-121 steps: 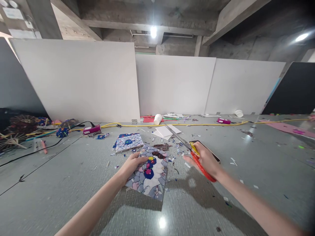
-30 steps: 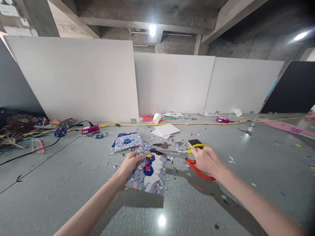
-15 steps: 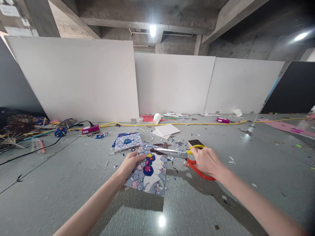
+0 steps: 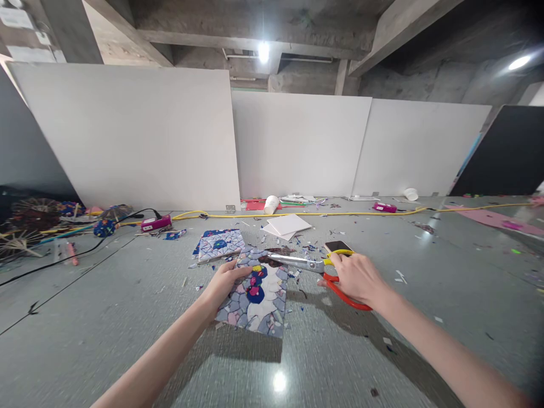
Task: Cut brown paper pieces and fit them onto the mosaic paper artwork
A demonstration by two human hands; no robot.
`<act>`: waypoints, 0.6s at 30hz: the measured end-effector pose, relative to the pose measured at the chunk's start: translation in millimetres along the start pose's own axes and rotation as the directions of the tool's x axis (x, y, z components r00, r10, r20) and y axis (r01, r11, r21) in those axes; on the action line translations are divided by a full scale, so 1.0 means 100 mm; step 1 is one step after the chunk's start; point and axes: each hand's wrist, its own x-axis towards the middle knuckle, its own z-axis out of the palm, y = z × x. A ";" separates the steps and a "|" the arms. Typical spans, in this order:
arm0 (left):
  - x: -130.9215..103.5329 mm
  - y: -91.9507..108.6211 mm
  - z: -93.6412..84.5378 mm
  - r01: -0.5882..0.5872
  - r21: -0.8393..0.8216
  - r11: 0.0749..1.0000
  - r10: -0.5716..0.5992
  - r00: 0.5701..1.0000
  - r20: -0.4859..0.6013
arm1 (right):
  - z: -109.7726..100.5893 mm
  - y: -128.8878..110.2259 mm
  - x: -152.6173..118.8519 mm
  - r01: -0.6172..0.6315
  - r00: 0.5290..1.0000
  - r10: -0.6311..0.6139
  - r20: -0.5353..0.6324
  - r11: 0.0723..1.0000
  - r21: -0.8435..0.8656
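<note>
My left hand (image 4: 224,283) grips the left edge of a square mosaic panel (image 4: 267,300), which is tilted above the floor. Grey-blue, pink and white pieces cover it, with dark blue patches and a yellow one in the middle. In my right hand (image 4: 359,276) are scissors (image 4: 301,263) with a yellow and a red handle loop. Their blades point left and lie at the panel's upper edge, beside some dark brown material (image 4: 274,258). Whether the blades touch the panel, I cannot tell. Behind the panel, another mosaic panel (image 4: 221,243) lies on the floor.
White square boards (image 4: 291,225) and a phone (image 4: 338,247) lie beyond my hands. A yellow cable (image 4: 352,214) crosses the floor before white partition panels (image 4: 301,147). A paper cup (image 4: 271,204), purple power strips (image 4: 156,223) and scattered scraps lie around.
The scissor blades look slightly further apart against the panel's upper edge. Both hands and the panel stay almost in the same place.
</note>
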 end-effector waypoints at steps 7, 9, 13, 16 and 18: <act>0.01 0.00 0.00 -0.033 0.022 0.999 0.033 0.999 0.013 | 0.01 0.01 0.00 0.006 1.000 -0.006 -0.017 1.000 -0.008; 0.01 0.00 -0.01 -0.045 0.036 0.998 0.044 0.999 0.015 | 0.02 0.01 0.00 0.009 1.000 -0.009 -0.027 1.000 -0.011; -0.02 0.01 0.00 -0.058 0.052 0.997 0.056 0.997 0.050 | 0.00 0.01 0.00 0.019 0.999 -0.020 -0.028 1.000 -0.019; -0.03 0.01 0.00 -0.066 0.077 0.995 0.061 0.996 0.062 | -0.01 0.01 0.00 0.028 0.999 -0.029 -0.019 1.000 -0.012; -0.03 0.01 0.00 -0.071 0.082 0.994 0.066 0.996 0.057 | -0.02 0.01 0.00 0.028 0.999 -0.028 -0.016 1.000 -0.011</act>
